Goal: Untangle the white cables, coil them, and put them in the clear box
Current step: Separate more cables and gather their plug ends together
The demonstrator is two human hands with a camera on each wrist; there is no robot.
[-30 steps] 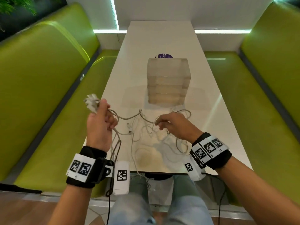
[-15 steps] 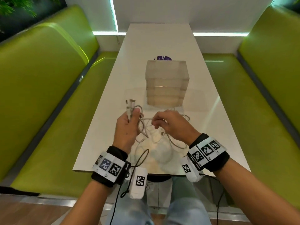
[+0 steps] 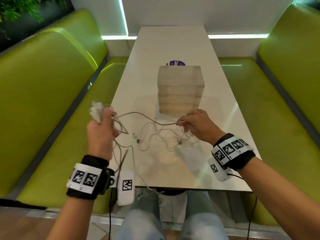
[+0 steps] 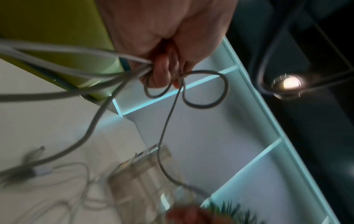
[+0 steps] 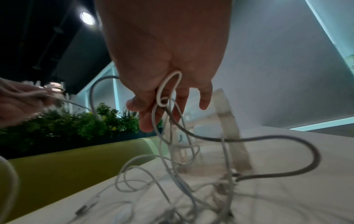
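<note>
A tangle of white cables (image 3: pixel 164 135) lies on the white table (image 3: pixel 173 170) in front of the clear box (image 3: pixel 180 89). My left hand (image 3: pixel 102 129) is raised over the table's left edge and grips a bunch of cable ends and plugs (image 3: pixel 96 110). In the left wrist view its fingers (image 4: pixel 162 71) curl round several strands (image 4: pixel 95 75). My right hand (image 3: pixel 195 125) pinches one strand (image 3: pixel 166 123) that runs across to the left hand. In the right wrist view a cable loop (image 5: pixel 168 89) passes between its fingers, and more strands (image 5: pixel 172 166) hang down to the table.
Green padded benches (image 3: pixel 43 101) flank the table on both sides. A purple round sticker (image 3: pixel 175 63) lies behind the box. One strand (image 3: pixel 138 172) trails off the table's near edge toward my lap. Loose plugs (image 3: pixel 136 138) lie mid-table.
My hands were close together half a second ago; now the left has swung out to the left with its bunch and the right has moved right, stretching a strand between them.
</note>
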